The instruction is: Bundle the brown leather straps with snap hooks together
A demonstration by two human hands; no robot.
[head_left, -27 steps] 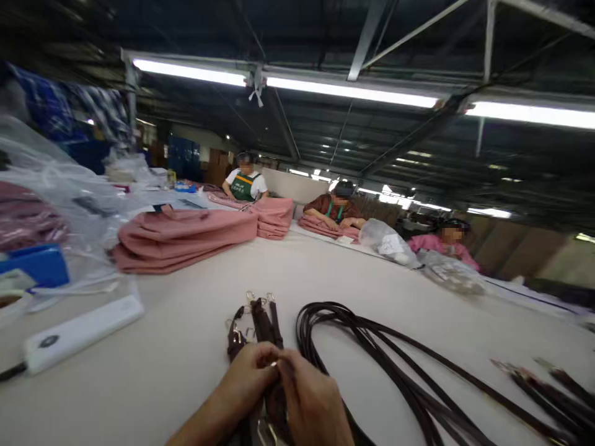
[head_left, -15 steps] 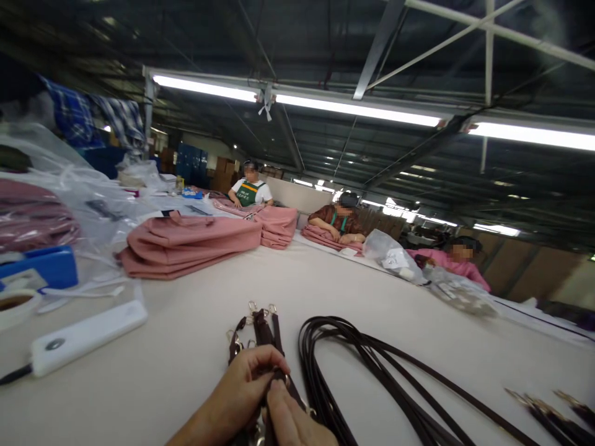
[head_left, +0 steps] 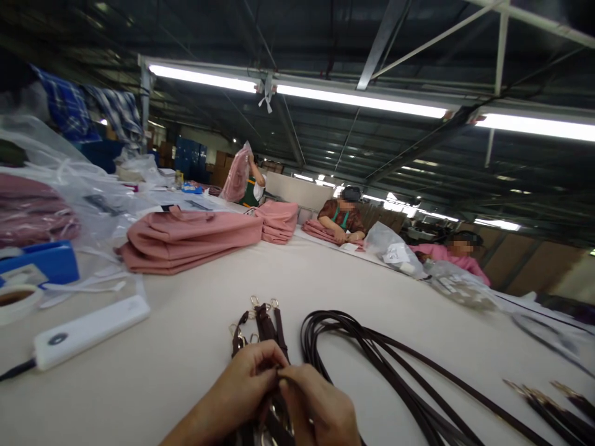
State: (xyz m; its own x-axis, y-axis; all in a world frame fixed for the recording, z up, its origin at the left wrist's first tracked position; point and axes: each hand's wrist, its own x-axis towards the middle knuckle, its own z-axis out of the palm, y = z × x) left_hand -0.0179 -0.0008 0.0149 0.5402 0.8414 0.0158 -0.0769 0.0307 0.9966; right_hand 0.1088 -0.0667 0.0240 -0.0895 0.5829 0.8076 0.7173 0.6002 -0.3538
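Observation:
Both my hands meet at the bottom middle of the view, low over a cream table [head_left: 195,347]. My left hand [head_left: 248,384] is closed around a bunch of short dark brown straps [head_left: 263,325] with small metal clasps at their far ends. My right hand [head_left: 318,406] pinches the same straps from the right, its fingertips touching the left hand's. Just right of my hands lies a coil of long dark brown straps [head_left: 367,356] that runs off toward the lower right corner.
A white power bank [head_left: 90,331] with a cable lies at the left, near a blue box [head_left: 39,263] and plastic bags. Folded pink bags [head_left: 186,238] are stacked further back. Three people work at the table's far side. More strap ends [head_left: 548,402] lie at the right.
My right hand has come back up beside the left on the straps. The person at the far end has lifted a pink bag in plastic. The view has tilted slightly.

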